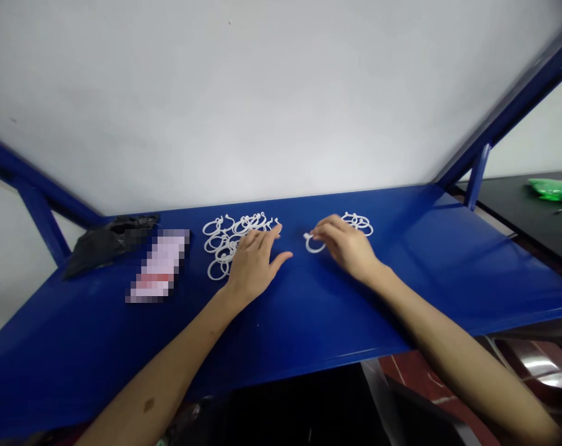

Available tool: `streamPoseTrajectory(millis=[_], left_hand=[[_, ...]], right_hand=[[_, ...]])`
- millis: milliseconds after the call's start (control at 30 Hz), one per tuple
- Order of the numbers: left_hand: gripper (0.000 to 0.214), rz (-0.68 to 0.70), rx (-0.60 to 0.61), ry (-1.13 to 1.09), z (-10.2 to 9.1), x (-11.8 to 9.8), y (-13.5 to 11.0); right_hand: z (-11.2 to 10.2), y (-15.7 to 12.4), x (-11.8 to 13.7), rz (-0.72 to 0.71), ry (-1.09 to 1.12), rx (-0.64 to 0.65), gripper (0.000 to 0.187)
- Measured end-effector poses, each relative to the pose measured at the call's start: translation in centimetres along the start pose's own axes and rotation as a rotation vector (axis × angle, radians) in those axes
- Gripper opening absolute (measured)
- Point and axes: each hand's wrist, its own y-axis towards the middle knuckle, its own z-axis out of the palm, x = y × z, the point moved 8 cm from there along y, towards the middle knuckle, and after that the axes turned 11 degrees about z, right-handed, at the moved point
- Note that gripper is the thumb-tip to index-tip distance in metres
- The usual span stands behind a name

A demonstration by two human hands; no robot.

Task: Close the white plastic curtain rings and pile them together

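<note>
A loose group of several white plastic rings [216, 243], each with a small knob at its join, lies left of centre on the blue tabletop. My left hand [255, 254] rests over the right side of this group, fingers stretched out and thumb apart, hiding some of the rings. To the right, my right hand [343, 244] pinches a single white plastic ring [314, 248] by its knob end, thumb and fingers closed together. Just behind that hand, a smaller cluster of white rings [362, 224] lies partly covered by it.
The blue tabletop [309, 310] has angled blue metal supports at both sides and a pale wall behind. A black plastic bag [95, 248] and a blurred pinkish packet [160, 266] lie at left. A green bag [553, 189] sits on a dark surface at far right.
</note>
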Motion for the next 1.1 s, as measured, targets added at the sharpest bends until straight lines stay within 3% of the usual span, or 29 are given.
streamPoseTrajectory(millis=[100,200,300,400,600,733,900,967,1100], left_hand=[[0.03,-0.046,0.073,0.227,0.1,2.2,-0.3],[0.011,-0.036,0.126,0.291,0.0,3.2,-0.6],[0.01,-0.017,0.136,0.257,-0.1,3.1,-0.6],[0.009,-0.074,0.1,0.212,-0.6,3.0,-0.4],[0.011,-0.068,-0.1,0.046,-2.5,1.5,0.2],[0.01,0.07,-0.191,0.061,-3.6,-0.4,0.5],[0.008,0.264,-0.178,0.139,-3.3,-2.8,0.5],[0.005,0.328,-0.151,0.165,-2.9,-3.7,0.4],[0.003,0.399,-0.127,0.185,-2.5,-4.9,0.3]], right_hand=[[-3.8,1.0,-4.7,0.291,-0.25,-0.162,0.022],[-6.5,0.9,-10.1,0.512,-0.42,-0.188,0.018],[-6.9,0.8,-13.8,0.531,-0.418,-0.106,0.015],[-5.8,0.8,-15.2,0.483,-0.382,-0.001,0.015],[-4.3,0.7,-14.7,0.438,-0.426,0.048,0.018],[-4.8,0.9,-13.9,0.409,-0.424,0.021,0.017],[-5.2,1.1,-11.4,0.307,-0.332,-0.103,0.02],[-4.1,0.8,-9.5,0.268,-0.216,-0.094,0.022],[0.8,-0.3,-4.6,0.226,0.142,0.127,0.026]])
